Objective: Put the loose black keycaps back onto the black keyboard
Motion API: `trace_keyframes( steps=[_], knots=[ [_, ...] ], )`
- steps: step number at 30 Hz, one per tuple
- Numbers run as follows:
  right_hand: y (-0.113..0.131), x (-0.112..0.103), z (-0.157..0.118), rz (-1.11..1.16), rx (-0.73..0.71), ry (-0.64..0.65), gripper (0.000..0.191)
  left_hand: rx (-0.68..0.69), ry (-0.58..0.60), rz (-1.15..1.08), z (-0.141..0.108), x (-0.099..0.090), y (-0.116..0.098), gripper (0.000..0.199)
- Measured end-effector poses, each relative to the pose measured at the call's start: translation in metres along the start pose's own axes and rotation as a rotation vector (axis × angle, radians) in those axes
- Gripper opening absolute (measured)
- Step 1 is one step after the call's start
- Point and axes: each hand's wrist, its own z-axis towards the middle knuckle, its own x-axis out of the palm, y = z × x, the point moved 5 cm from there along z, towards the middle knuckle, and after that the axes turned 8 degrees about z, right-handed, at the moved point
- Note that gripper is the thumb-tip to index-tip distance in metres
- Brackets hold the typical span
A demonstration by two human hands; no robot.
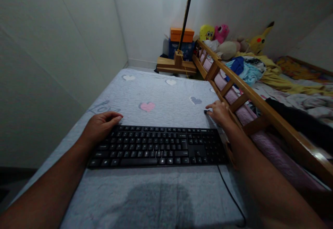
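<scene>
A black keyboard lies flat on a light blue quilted cover printed with hearts. Its black cable runs from the lower right edge toward the front. At the keyboard's upper left corner is my left hand, fingers curled together with the thumb against them; whatever they hold, if anything, is hidden. Beyond the upper right corner, my right hand has thumb and fingers at a small black object, which looks like the end of a cable.
A wooden bed rail runs along the right side, close to my right forearm. Behind it lie clothes and plush toys. At the back, a wooden stand holds a dark pole beside an orange box.
</scene>
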Motion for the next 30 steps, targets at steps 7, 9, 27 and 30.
trace_keyframes(
  steps=[7,9,27,30],
  knots=[
    [0.003,0.007,0.004,-0.039,-0.025,0.016,0.022,0.022,-0.009,0.019,0.002,0.001,0.005,0.046],
    [0.004,0.006,0.003,-0.046,-0.043,0.007,0.019,0.032,-0.007,0.023,0.003,0.001,0.006,0.045],
    [0.014,0.007,-0.003,0.012,-0.120,0.024,0.012,0.022,-0.015,0.026,0.003,0.001,0.007,0.045],
    [0.021,-0.002,-0.011,0.065,-0.126,0.030,0.013,0.009,-0.012,0.035,0.002,0.001,0.007,0.046]
  ],
)
